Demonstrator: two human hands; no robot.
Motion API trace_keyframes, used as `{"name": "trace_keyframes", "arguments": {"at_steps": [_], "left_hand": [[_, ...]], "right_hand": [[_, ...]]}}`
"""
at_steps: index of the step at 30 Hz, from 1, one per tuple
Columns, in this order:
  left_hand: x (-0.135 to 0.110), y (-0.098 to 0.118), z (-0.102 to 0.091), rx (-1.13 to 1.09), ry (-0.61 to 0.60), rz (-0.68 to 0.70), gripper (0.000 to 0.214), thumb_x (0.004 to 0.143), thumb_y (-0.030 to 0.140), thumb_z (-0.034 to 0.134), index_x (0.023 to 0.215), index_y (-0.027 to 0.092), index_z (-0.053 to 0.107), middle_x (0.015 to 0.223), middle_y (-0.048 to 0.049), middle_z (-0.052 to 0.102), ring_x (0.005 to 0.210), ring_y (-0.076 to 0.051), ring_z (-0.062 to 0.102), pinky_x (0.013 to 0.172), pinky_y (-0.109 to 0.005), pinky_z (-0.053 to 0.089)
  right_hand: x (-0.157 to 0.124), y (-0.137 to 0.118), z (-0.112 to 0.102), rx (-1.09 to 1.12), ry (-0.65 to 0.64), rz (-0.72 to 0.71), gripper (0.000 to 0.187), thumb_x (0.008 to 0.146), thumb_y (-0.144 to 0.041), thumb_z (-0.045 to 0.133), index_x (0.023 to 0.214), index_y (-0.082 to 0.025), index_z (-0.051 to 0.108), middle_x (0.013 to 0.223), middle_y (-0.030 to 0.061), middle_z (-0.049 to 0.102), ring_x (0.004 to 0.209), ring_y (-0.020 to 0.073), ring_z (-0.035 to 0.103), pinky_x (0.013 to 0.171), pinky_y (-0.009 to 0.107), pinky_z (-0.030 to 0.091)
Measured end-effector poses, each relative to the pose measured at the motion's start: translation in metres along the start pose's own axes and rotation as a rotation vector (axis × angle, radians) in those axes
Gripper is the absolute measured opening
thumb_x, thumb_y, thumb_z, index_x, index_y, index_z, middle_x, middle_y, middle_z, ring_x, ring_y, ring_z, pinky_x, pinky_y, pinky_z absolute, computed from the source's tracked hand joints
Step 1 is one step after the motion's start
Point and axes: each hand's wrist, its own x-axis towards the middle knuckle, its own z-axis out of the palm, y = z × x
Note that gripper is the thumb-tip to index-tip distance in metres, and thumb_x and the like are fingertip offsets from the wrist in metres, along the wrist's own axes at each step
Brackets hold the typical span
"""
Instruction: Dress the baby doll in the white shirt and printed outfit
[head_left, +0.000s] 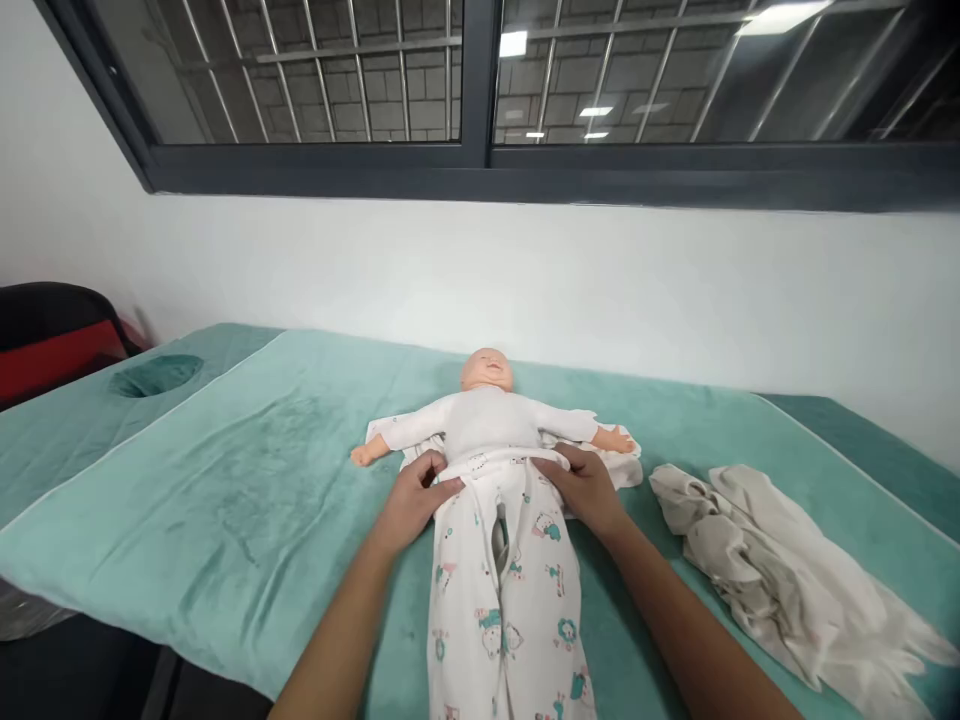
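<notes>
A baby doll [487, 420] lies on its back on the green bed cover, head toward the wall and arms spread out. Its upper body is in white cloth, and white printed baby pants [506, 600] cover its waist and legs. At the left side of the waistband, my left hand [420, 497] pinches the edge between thumb and fingers. My right hand [585, 485] grips the waistband on the other side, its fingertips partly behind the fabric. Under the doll's arms, a spread white printed garment [626, 465] shows at both sides.
Crumpled off-white cloth [780, 560] lies to the right on the green bed cover [225, 480]. The bed has a face hole [157, 375] at the far left, near a red and black object [60, 345]. Behind stand a white wall and a dark-framed window [480, 170].
</notes>
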Motion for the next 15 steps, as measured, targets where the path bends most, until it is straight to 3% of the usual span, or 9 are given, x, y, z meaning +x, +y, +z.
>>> {"name": "trace_keyframes", "arguments": {"at_steps": [3,5,7,8,10,11,13,15], "left_hand": [[-0.004,0.001,0.006,0.047,0.076,-0.035,0.028,0.084,0.043,0.056,0.072,0.020,0.044,0.071,0.0033,0.041,0.071,-0.015,0.040,0.066,-0.026,0.033],[-0.007,0.003,0.005,0.016,0.056,-0.038,0.023,0.085,0.039,0.053,0.074,0.020,0.046,0.074,0.0025,0.043,0.074,-0.016,0.042,0.069,-0.026,0.035],[-0.013,0.006,-0.001,-0.055,-0.041,-0.031,0.019,0.083,0.038,0.057,0.085,0.020,0.050,0.085,0.0009,0.050,0.083,-0.017,0.047,0.075,-0.026,0.038],[-0.016,0.007,-0.004,-0.094,-0.116,-0.035,0.025,0.080,0.038,0.062,0.096,0.021,0.052,0.095,-0.0003,0.053,0.089,-0.018,0.049,0.079,-0.027,0.040],[-0.022,0.008,-0.010,-0.132,-0.264,-0.052,0.054,0.071,0.037,0.072,0.117,0.024,0.048,0.114,-0.0030,0.053,0.101,-0.021,0.051,0.087,-0.030,0.042],[-0.024,0.009,-0.011,-0.116,-0.310,-0.051,0.063,0.066,0.036,0.076,0.121,0.026,0.046,0.120,-0.0041,0.051,0.106,-0.022,0.051,0.089,-0.031,0.042],[-0.030,0.010,-0.009,-0.028,-0.284,0.008,0.055,0.063,0.035,0.078,0.110,0.023,0.052,0.122,-0.0052,0.050,0.111,-0.024,0.049,0.094,-0.032,0.041],[-0.036,0.010,0.000,0.067,-0.175,0.104,0.029,0.066,0.035,0.073,0.082,0.019,0.054,0.111,-0.0049,0.052,0.107,-0.023,0.050,0.093,-0.031,0.040]], "right_hand": [[-0.010,0.000,-0.002,0.068,-0.004,0.079,0.047,0.083,-0.049,0.061,0.058,-0.021,0.033,0.060,-0.0049,0.029,0.060,0.0118,0.031,0.054,0.026,0.027],[-0.022,-0.001,-0.005,0.117,-0.042,0.106,0.038,0.083,-0.047,0.062,0.064,-0.020,0.042,0.064,-0.0045,0.037,0.062,0.0123,0.036,0.056,0.025,0.031],[-0.038,-0.004,-0.009,0.166,-0.120,0.111,0.028,0.078,-0.044,0.068,0.084,-0.021,0.054,0.074,-0.0035,0.049,0.069,0.0143,0.044,0.061,0.026,0.037],[-0.047,-0.006,-0.010,0.174,-0.153,0.115,0.034,0.075,-0.042,0.073,0.096,-0.022,0.055,0.080,-0.0029,0.053,0.073,0.0156,0.048,0.065,0.027,0.040],[-0.066,-0.009,-0.011,0.141,-0.171,0.129,0.047,0.071,-0.038,0.077,0.108,-0.025,0.053,0.089,-0.0019,0.057,0.078,0.0177,0.051,0.070,0.028,0.042],[-0.074,-0.011,-0.010,0.096,-0.152,0.133,0.043,0.072,-0.037,0.075,0.107,-0.025,0.054,0.088,-0.0020,0.057,0.078,0.0177,0.051,0.071,0.029,0.042],[-0.088,-0.014,-0.005,-0.022,-0.079,0.126,0.023,0.079,-0.036,0.068,0.093,-0.023,0.055,0.081,-0.0024,0.055,0.074,0.0169,0.049,0.068,0.028,0.039],[-0.095,-0.016,0.002,-0.102,0.007,0.104,0.017,0.082,-0.035,0.062,0.078,-0.022,0.052,0.072,-0.0029,0.049,0.069,0.0157,0.045,0.064,0.027,0.036]]}}
